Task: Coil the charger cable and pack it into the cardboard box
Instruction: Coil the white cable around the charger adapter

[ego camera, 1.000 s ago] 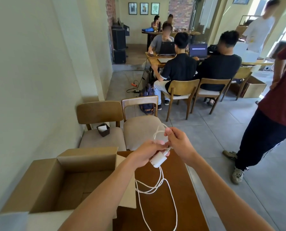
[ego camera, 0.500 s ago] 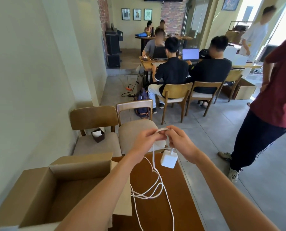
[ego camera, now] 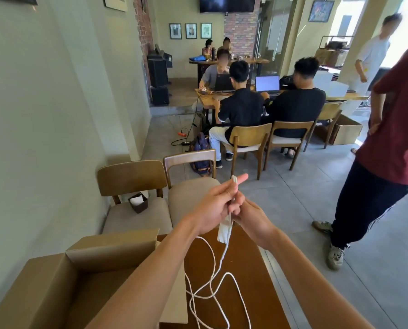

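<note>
My left hand (ego camera: 216,206) and my right hand (ego camera: 250,216) meet above the far end of the brown table (ego camera: 250,281), both closed on the white charger cable (ego camera: 213,276). A short loop of cable sticks up between the fingers of my left hand. The white charger block (ego camera: 224,231) hangs just under the hands. The remaining cable trails down in loose loops onto the table. The open cardboard box (ego camera: 55,281) sits at the lower left, beside my left forearm, its inside partly hidden by the arm.
Two wooden chairs (ego camera: 136,210) stand past the table, one holding a small dark holder (ego camera: 138,202). A person in a red shirt (ego camera: 393,138) stands close on the right. More people sit at tables further back. The wall runs along the left.
My hands have come closer together and risen slightly, with a loop of cable now pinched upright in my left hand. The charger block has swung in under the hands.
</note>
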A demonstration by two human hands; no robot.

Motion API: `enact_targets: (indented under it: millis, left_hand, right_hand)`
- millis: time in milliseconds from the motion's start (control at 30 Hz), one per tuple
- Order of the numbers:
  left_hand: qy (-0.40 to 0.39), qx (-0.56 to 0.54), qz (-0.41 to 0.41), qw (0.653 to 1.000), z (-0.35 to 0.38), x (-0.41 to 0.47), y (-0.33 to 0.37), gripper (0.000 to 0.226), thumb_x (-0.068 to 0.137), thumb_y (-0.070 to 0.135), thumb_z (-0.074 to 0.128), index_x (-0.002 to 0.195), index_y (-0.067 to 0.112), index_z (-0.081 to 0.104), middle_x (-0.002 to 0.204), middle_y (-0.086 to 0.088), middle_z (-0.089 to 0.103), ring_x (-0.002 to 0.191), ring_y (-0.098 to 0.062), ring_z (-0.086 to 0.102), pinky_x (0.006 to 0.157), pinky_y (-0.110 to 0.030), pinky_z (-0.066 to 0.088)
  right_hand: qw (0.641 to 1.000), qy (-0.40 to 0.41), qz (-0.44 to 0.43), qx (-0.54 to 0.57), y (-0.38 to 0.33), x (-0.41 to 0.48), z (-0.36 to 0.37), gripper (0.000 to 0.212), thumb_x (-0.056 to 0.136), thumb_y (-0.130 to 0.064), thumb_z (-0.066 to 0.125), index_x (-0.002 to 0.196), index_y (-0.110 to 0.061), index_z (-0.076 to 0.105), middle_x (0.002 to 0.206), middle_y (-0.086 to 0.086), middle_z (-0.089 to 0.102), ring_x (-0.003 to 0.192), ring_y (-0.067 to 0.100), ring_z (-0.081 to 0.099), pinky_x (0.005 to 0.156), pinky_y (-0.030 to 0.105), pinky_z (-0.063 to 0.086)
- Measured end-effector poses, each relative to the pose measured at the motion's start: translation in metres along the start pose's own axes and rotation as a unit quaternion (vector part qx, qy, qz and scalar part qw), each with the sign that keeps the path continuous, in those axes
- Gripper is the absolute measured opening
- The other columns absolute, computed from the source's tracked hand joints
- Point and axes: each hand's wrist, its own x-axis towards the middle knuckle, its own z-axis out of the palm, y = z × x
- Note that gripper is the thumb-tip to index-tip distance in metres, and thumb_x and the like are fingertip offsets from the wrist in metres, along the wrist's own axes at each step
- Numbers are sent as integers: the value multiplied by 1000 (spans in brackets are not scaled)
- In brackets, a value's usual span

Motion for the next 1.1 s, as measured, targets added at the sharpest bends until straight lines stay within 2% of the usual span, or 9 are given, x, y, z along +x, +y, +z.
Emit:
enact_targets:
  millis: [100, 300, 367, 467, 600, 733, 867, 1033, 1100]
  left_hand:
    - [18, 36, -8, 999, 3, 4, 9, 49, 109, 21, 43, 158, 19, 36, 78, -1, 65, 73, -12, 52, 78, -28, 52]
    - [60, 101, 1, 993, -2, 14, 26, 51, 109, 23, 45, 158, 27, 35, 87, -6, 74, 98, -27, 61, 98, -34, 57]
    - [74, 132, 10, 988, -2, 18, 30, 50, 110, 23, 42, 159, 28, 31, 91, -3, 77, 91, -23, 59, 102, -38, 53]
    - [83, 76, 18, 993, -3, 22, 38, 50, 110, 21, 40, 159, 24, 30, 102, -14, 77, 84, -22, 62, 109, -48, 49]
    - [75, -28, -8, 997, -6, 23, 46, 46, 110, 23, 41, 155, 21, 38, 102, -24, 73, 65, -13, 59, 97, -49, 57]
    - [24, -97, -52, 994, -16, 13, 55, 41, 109, 27, 41, 149, 22, 48, 108, -25, 74, 49, -5, 48, 96, -51, 57]
    - [-45, -58, -105, 992, -25, 1, 58, 45, 109, 29, 42, 153, 23, 43, 121, -27, 70, 48, -4, 50, 102, -54, 54]
    - [-125, 80, -175, 973, -22, -13, 54, 45, 108, 29, 44, 153, 24, 45, 109, -27, 71, 59, -8, 58, 106, -57, 49]
    - [-147, 137, -201, 959, -24, -16, 49, 42, 109, 32, 41, 150, 28, 47, 114, -28, 71, 69, -11, 68, 110, -57, 46]
  right_hand:
    - [999, 1, -9, -37, 5, 2, 0, 37, 111, -39, 32, 134, -25, 58, 124, -5, 69, 118, 9, 65, 97, 19, 51]
    - [996, 83, -19, -41, 9, 0, -4, 34, 112, -32, 31, 124, -24, 62, 120, -3, 69, 115, 16, 65, 104, 32, 50]
    - [995, 71, -9, -63, 9, -5, -6, 34, 110, -31, 33, 117, -21, 64, 114, -1, 71, 112, 21, 67, 102, 36, 52]
    - [989, -59, 18, -137, 10, -12, -3, 34, 103, -48, 41, 123, -32, 64, 125, -12, 68, 122, 9, 60, 109, 35, 44]
    - [985, -88, -11, -151, 8, -16, 1, 31, 109, -38, 40, 107, -26, 68, 109, -6, 74, 115, 15, 66, 113, 40, 42]
    - [987, -59, 11, -149, 14, -14, -9, 47, 97, -60, 47, 80, -17, 60, 68, 1, 61, 71, 19, 65, 102, 42, 52]
    - [969, 3, 44, -241, 16, -2, -22, 68, 79, -76, 58, 78, -9, 58, 68, 7, 51, 64, 14, 52, 74, 31, 50]
    - [927, -39, 53, -369, -5, 18, -36, 36, 97, -38, 65, 81, -7, 64, 68, 6, 54, 64, 14, 50, 67, 27, 43]
    - [912, -75, 69, -396, -17, 25, -40, 39, 97, -43, 64, 83, -6, 64, 67, 4, 52, 60, 11, 47, 67, 26, 42]
